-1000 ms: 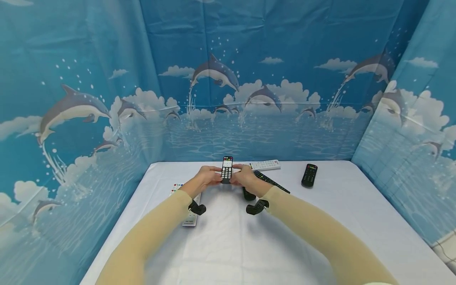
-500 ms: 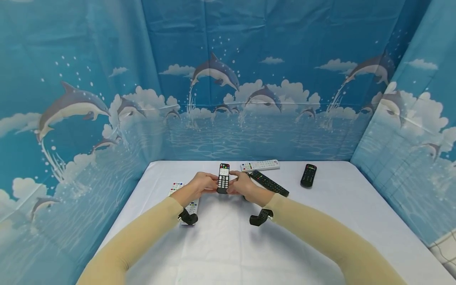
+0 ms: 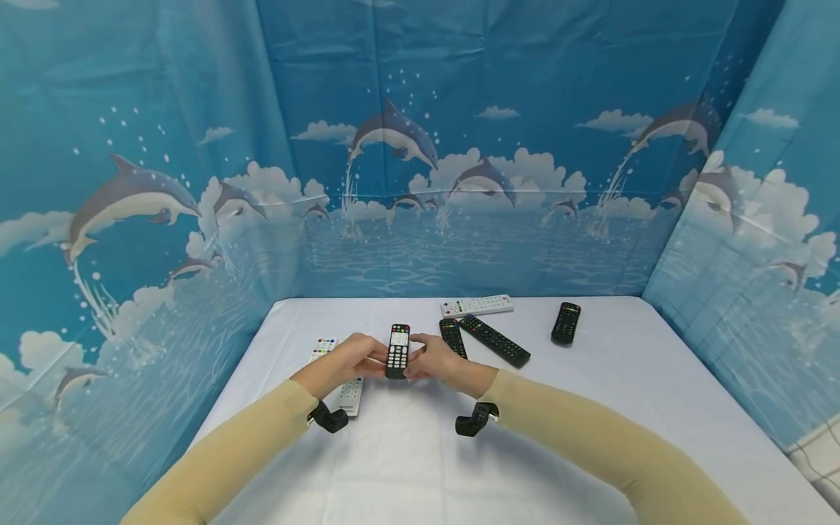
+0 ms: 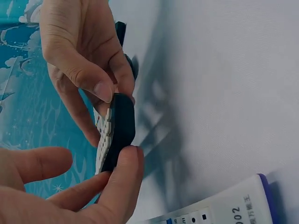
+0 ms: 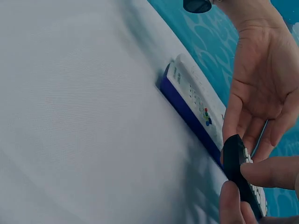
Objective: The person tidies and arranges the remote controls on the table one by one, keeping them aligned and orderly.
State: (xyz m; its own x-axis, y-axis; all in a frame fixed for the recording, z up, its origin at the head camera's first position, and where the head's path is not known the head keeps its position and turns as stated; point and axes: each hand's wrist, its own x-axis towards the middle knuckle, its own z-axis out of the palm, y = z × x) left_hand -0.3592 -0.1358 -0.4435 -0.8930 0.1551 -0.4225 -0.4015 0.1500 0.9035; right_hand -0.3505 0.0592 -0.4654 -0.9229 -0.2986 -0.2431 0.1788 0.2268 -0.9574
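A small black remote control (image 3: 397, 351) with white and grey keys is held by both hands, above the white tabletop, face toward the head camera. At its left edge, my left hand (image 3: 351, 356) grips it with the fingertips. On the opposite edge my right hand (image 3: 436, 359) pinches it, the thumb by the keys and a finger beneath, as the left wrist view shows. A white remote (image 3: 351, 397) with a blue-purple side lies under my left wrist, partly hidden by the hand. Just right of my right hand lies another black remote (image 3: 453, 335).
Behind the right hand lie a long black remote (image 3: 495, 341) and a white remote (image 3: 477, 305) near the back edge. Farther right is one more black remote (image 3: 566, 324). A dolphin-print curtain (image 3: 420, 146) borders the white table (image 3: 577, 394) at the back and sides.
Both hands have brought the held remote toward the body and slightly left. The black remotes that the right hand partly covered now show more fully.
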